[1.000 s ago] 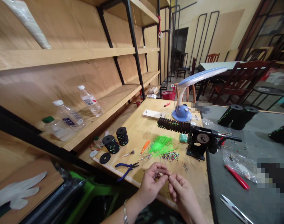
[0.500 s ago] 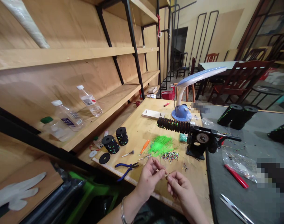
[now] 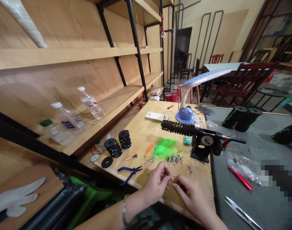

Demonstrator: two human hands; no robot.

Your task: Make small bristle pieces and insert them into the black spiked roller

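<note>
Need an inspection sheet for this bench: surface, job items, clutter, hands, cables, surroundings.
Surface: wooden table, grey surface at its right.
Job's things: loose green strands by mixed-colour beads; black bench device bearing a ribbed black cylinder.
Clutter: blue-handled pliers, small brush, orange tool; red tube on the grey surface.
Hands: left hand and right hand bare, close together, fingers bent; anything pinched too small to tell.
Cables: nothing seen clearly.
Surroundings: shelving with bottles left, blue lamp at far end, chairs beyond.
</note>
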